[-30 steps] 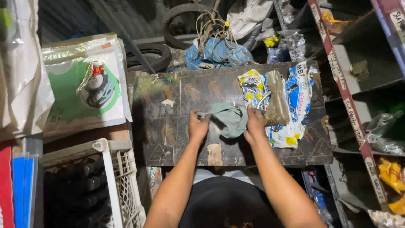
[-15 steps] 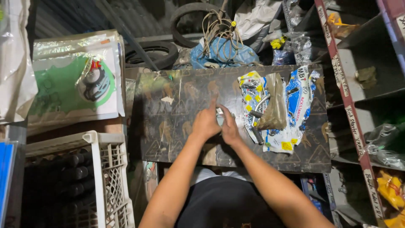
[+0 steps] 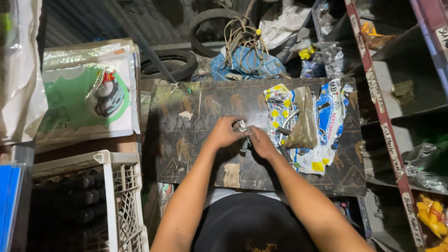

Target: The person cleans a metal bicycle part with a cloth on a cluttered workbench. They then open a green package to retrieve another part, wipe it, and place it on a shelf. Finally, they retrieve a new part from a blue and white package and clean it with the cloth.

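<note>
My left hand (image 3: 223, 134) and my right hand (image 3: 261, 141) meet over the middle of a dark worn board (image 3: 186, 154). Between the fingertips of both hands sits a small shiny metal part (image 3: 242, 125). A bit of grey-green cloth (image 3: 244, 145) shows under my right hand, mostly hidden. Just to the right lies an opened blue, white and yellow plastic wrapper (image 3: 326, 126) with a brown greasy piece (image 3: 304, 119) and metal parts on it.
A white plastic crate (image 3: 119, 196) with dark bottles stands at lower left. Flat packets with green gasket pictures (image 3: 79, 98) lie at left. Tyres (image 3: 170, 63), a blue bag with coiled wires (image 3: 245, 60) sit behind the board. Metal shelving (image 3: 387, 126) runs along the right.
The grey-green cloth, spread between my hands a second ago, is now bunched under my right hand. Both hands have come together on the small metal part.
</note>
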